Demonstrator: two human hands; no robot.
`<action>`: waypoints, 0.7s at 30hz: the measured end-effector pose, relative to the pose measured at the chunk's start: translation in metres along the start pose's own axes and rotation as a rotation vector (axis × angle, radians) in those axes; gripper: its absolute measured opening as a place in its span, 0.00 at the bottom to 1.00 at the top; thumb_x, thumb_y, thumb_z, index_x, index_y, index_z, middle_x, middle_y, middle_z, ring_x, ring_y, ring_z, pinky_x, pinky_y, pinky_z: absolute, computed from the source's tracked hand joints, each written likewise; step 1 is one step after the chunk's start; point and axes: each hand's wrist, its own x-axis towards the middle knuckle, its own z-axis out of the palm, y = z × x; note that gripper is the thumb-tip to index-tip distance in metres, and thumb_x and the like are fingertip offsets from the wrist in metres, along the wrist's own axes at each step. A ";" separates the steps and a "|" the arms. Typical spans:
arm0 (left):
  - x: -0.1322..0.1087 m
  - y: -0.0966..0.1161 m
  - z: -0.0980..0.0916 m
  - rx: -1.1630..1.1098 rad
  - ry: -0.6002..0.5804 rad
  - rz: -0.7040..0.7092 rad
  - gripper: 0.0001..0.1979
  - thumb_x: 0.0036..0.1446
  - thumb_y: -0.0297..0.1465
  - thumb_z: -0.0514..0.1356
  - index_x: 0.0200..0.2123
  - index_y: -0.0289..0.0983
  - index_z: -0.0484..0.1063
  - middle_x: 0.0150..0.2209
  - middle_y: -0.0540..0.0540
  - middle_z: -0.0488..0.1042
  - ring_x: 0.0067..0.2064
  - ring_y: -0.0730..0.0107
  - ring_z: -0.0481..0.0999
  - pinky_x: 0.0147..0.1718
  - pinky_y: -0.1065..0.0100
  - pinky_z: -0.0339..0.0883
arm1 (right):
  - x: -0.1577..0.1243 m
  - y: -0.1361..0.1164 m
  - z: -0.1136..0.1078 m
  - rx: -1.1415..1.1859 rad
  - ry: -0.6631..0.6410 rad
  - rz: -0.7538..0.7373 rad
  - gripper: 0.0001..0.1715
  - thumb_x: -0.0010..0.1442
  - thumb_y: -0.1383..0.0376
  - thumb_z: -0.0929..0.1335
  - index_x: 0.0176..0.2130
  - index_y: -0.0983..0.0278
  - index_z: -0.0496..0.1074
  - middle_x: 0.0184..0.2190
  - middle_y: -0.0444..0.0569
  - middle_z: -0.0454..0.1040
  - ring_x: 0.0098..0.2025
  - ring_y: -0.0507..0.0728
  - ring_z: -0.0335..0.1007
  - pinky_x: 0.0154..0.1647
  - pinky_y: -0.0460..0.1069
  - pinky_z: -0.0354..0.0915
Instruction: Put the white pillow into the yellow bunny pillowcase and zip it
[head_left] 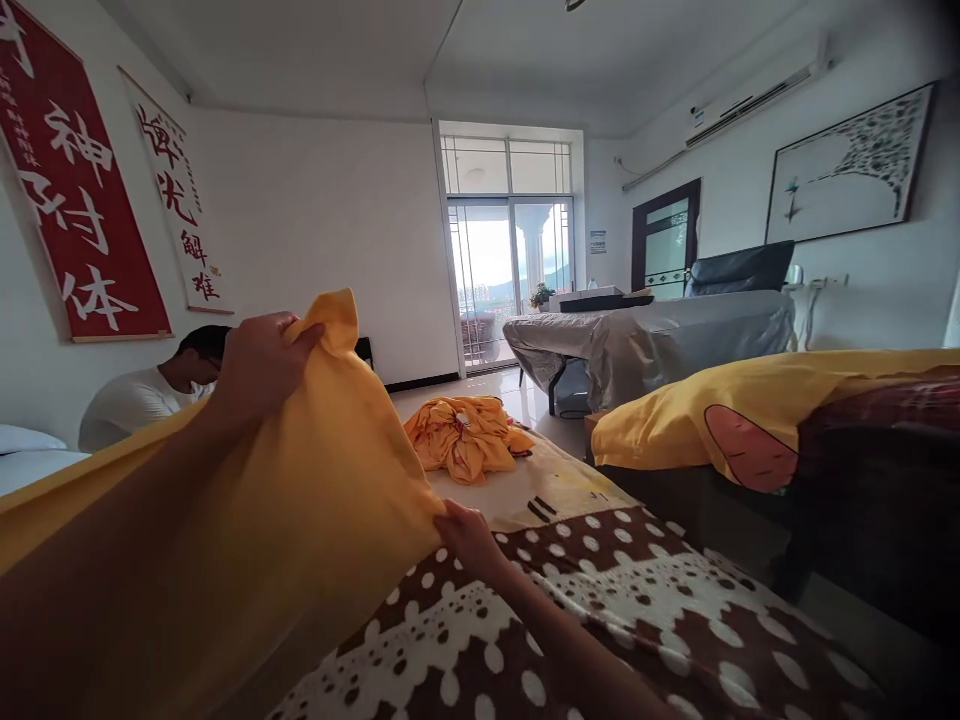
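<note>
A large yellow pillowcase or cloth (300, 500) is stretched up in front of me over the bed. My left hand (259, 365) is closed on its top corner, raised high. Lower down, my right hand (469, 535) pinches the cloth's bottom right corner, just above a brown blanket with white dots (600, 610). Whether a pillow is inside the cloth is hidden.
A crumpled orange cloth (465, 435) lies farther down the bed. To the right stands another bed with a yellow cover (750, 400); behind it is a table under a grey sheet (652, 340). A person in a white shirt (142, 395) sits at the left wall.
</note>
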 end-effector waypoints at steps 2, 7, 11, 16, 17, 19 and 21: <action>-0.002 0.001 0.000 -0.076 0.091 0.010 0.21 0.57 0.39 0.54 0.20 0.36 0.49 0.19 0.54 0.50 0.25 0.77 0.51 0.28 0.69 0.45 | -0.005 0.021 -0.004 -0.009 -0.009 0.045 0.20 0.61 0.56 0.58 0.23 0.63 0.59 0.19 0.40 0.57 0.24 0.50 0.50 0.25 0.45 0.48; -0.008 -0.009 0.014 0.110 0.293 0.276 0.19 0.57 0.36 0.52 0.21 0.38 0.46 0.21 0.53 0.48 0.24 0.75 0.48 0.27 0.67 0.41 | -0.010 0.061 -0.005 -0.063 0.094 0.023 0.21 0.62 0.54 0.57 0.24 0.63 0.61 0.20 0.43 0.61 0.24 0.50 0.52 0.26 0.46 0.51; -0.016 -0.017 0.026 0.219 0.201 0.383 0.17 0.56 0.35 0.54 0.21 0.39 0.47 0.22 0.51 0.53 0.24 0.74 0.52 0.26 0.67 0.41 | -0.019 0.079 -0.009 -0.050 0.082 0.034 0.21 0.62 0.54 0.56 0.27 0.64 0.66 0.21 0.46 0.66 0.25 0.52 0.57 0.27 0.46 0.56; -0.022 0.004 0.035 0.017 0.381 0.435 0.22 0.61 0.37 0.51 0.20 0.38 0.44 0.17 0.55 0.47 0.20 0.77 0.47 0.24 0.70 0.44 | -0.023 0.078 -0.014 0.003 0.047 0.043 0.17 0.56 0.56 0.63 0.39 0.63 0.71 0.27 0.46 0.70 0.30 0.54 0.63 0.31 0.47 0.63; -0.023 0.011 0.035 -0.020 0.433 0.466 0.22 0.62 0.37 0.51 0.20 0.38 0.44 0.16 0.55 0.46 0.20 0.77 0.46 0.23 0.71 0.44 | -0.021 0.075 -0.012 0.024 0.051 0.061 0.18 0.54 0.57 0.64 0.41 0.62 0.71 0.28 0.46 0.71 0.31 0.55 0.64 0.32 0.47 0.64; -0.028 0.021 0.036 -0.030 0.550 0.572 0.22 0.62 0.36 0.53 0.20 0.38 0.45 0.15 0.56 0.45 0.18 0.78 0.45 0.21 0.72 0.44 | -0.013 0.068 -0.005 0.043 0.070 0.119 0.17 0.51 0.60 0.63 0.40 0.62 0.72 0.28 0.46 0.71 0.33 0.56 0.65 0.32 0.48 0.65; -0.033 0.027 0.033 0.047 0.665 0.748 0.20 0.61 0.33 0.55 0.19 0.38 0.50 0.15 0.56 0.47 0.18 0.77 0.47 0.19 0.72 0.44 | -0.006 0.061 0.005 0.030 0.075 0.169 0.13 0.50 0.63 0.62 0.33 0.62 0.73 0.24 0.46 0.69 0.31 0.57 0.64 0.30 0.49 0.64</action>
